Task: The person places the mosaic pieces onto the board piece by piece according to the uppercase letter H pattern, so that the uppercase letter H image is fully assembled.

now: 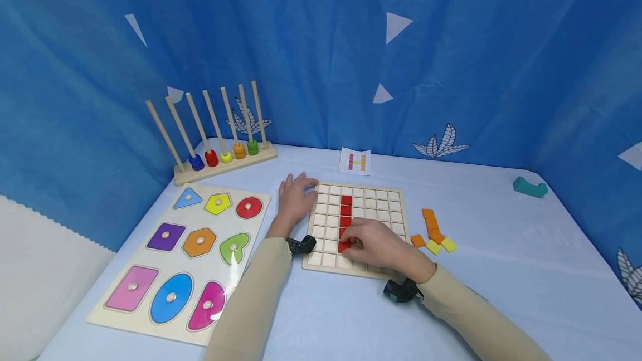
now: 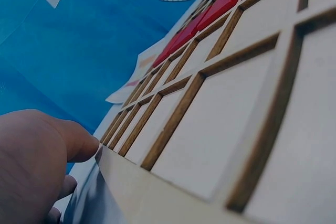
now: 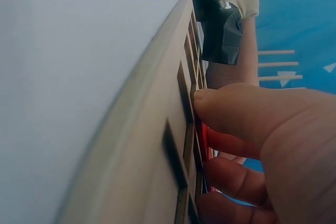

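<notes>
A wooden grid board lies in front of me, with a column of several red square tiles in its cells. My right hand is over the lower part of that column, thumb and fingers pinching a red tile at the board's surface. In the right wrist view the thumb and fingers partly hide it. At the board's upper left edge my left hand rests with loosely bent fingers. A fingertip touches the board's rim in the left wrist view.
Orange tiles and yellow tiles lie right of the board. Behind it is a pattern card. A shape puzzle and a peg stand with coloured rings stand at left. A teal block sits far right.
</notes>
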`<state>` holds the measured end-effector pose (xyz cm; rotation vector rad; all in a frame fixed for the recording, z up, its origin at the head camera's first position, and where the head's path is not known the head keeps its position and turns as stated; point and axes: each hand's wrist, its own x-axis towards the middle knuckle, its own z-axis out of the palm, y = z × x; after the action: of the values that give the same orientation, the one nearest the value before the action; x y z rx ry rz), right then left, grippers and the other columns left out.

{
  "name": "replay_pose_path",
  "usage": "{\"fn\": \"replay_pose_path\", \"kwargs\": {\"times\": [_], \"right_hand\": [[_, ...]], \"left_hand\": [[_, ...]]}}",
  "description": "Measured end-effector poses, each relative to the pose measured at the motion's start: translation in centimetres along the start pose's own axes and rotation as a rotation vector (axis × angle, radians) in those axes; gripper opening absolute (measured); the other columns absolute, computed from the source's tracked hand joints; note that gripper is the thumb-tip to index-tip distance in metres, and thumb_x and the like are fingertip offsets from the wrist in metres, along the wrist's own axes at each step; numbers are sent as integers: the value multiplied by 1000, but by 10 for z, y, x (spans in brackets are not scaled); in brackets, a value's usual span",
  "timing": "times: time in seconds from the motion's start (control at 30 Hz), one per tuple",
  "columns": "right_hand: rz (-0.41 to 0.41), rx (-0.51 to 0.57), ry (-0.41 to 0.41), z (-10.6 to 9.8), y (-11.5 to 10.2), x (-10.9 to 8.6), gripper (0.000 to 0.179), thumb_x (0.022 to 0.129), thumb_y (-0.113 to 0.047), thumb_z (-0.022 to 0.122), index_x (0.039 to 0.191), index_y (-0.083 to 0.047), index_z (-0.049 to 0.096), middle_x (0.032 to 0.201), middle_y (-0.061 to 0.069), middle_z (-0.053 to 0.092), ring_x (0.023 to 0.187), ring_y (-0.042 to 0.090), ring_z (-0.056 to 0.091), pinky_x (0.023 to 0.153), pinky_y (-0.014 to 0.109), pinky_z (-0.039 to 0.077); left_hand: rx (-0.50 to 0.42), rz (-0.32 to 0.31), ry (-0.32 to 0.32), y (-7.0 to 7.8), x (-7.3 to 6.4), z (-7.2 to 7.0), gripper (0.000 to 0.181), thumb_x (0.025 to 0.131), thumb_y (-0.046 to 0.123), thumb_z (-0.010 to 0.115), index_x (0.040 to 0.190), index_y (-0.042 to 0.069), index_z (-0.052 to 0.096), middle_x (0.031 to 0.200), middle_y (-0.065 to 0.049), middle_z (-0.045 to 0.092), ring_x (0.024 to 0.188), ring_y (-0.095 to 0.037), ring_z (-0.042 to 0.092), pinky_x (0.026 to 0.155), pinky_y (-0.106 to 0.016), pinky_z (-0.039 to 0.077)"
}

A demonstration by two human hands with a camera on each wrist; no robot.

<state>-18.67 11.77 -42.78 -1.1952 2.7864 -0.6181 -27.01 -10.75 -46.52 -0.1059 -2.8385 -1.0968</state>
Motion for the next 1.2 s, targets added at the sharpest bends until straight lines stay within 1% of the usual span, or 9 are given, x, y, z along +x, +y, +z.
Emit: {"fn": "replay_pose_path", "kwargs": {"times": [0.17, 0.43, 0.63, 0.9, 1.1, 1.2], "right_hand": [[-5, 13, 1, 0, 1, 0, 13, 86, -20, 79, 98, -15, 78, 89, -5, 67, 72, 3, 50, 64, 17, 46], [18, 37, -5, 2, 2, -1, 13, 86, -20, 78, 98, -16, 77, 89, -6, 67, 72, 3, 49, 65, 17, 46], [9, 31, 6, 2, 3, 0, 12, 86, -20, 79, 97, -16, 77, 87, -7, 65, 71, 3, 48, 64, 17, 45], [10, 51, -8, 4, 1, 0, 11, 86, -19, 78, 97, -16, 76, 87, -6, 64, 71, 3, 48, 64, 17, 45], [28, 39, -4, 2, 1, 0, 12, 86, -19, 79, 98, -17, 77, 88, -7, 65, 71, 3, 48, 64, 17, 45], [27, 28, -6, 1, 1, 1, 13, 86, -20, 79, 98, -16, 77, 89, -6, 66, 73, 3, 49, 64, 18, 45]], "left_hand": [[-14, -3, 1, -1, 0, 0, 37, 98, 21, 54, 132, 14, 68, 160, -17, 44, 157, -45, 18, 129, -58, 9], [-15, -8, -9, 0, 0, 1, 38, 98, 23, 54, 132, 14, 68, 160, -17, 43, 157, -44, 17, 129, -57, 8], [-17, -6, -1, 0, 0, 1, 38, 98, 22, 54, 132, 14, 68, 160, -17, 43, 157, -44, 17, 129, -57, 8], [-9, -8, -2, 0, -4, -2, 37, 98, 21, 54, 132, 13, 69, 160, -18, 44, 157, -45, 18, 129, -59, 9], [-9, 11, -4, -1, -2, -1, 38, 99, 22, 54, 132, 13, 68, 160, -18, 43, 157, -45, 17, 128, -59, 9], [-12, 7, -2, 0, -1, -1, 37, 99, 21, 54, 132, 13, 68, 160, -18, 43, 157, -45, 17, 128, -59, 9]]}}
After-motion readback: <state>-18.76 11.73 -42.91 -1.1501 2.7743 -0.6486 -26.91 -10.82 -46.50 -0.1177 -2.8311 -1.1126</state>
